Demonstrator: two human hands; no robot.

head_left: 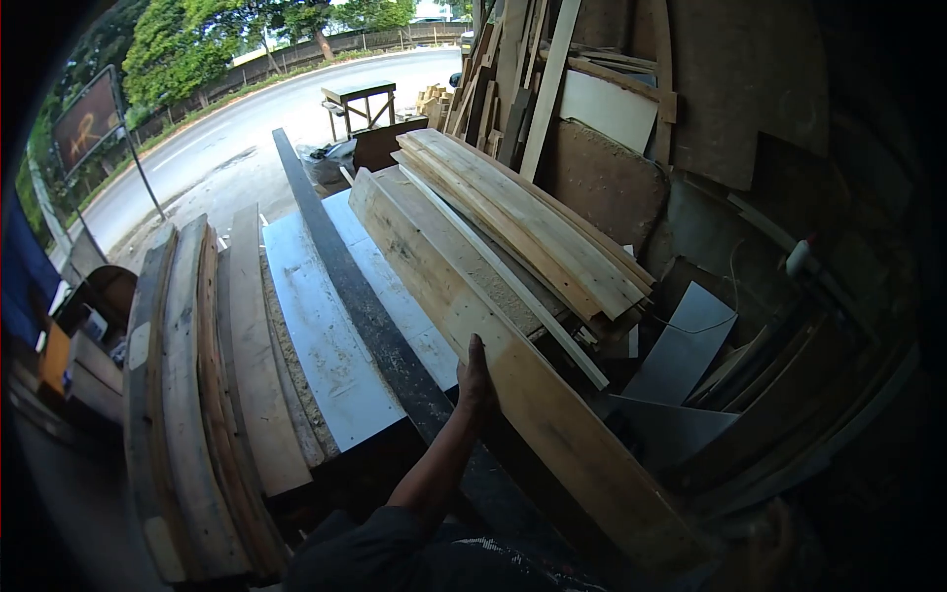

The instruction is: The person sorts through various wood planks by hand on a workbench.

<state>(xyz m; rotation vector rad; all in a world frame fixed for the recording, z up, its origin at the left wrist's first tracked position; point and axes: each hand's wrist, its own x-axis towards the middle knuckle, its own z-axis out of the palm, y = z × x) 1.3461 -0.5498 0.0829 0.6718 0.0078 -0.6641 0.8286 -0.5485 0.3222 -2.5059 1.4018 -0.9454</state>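
A long pale wooden plank (464, 296) lies tilted on edge, running from the near right to the far middle. My left hand (476, 380) grips its left edge about halfway along, fingers wrapped over the wood, arm stretched out from the lower middle. In the dark at the lower right, a dim shape that looks like my right hand (777, 538) sits by the plank's near end; its grip is hidden in shadow. A stack of thinner boards (533, 222) rests just right of the plank.
A dark long beam (340, 276) and white panels (316, 326) lie left of the plank. Curved planks (187, 395) are stacked at the left. Boards and sheets (612, 109) lean against the wall at the right. A road (247, 118) and a small table (357, 94) lie beyond.
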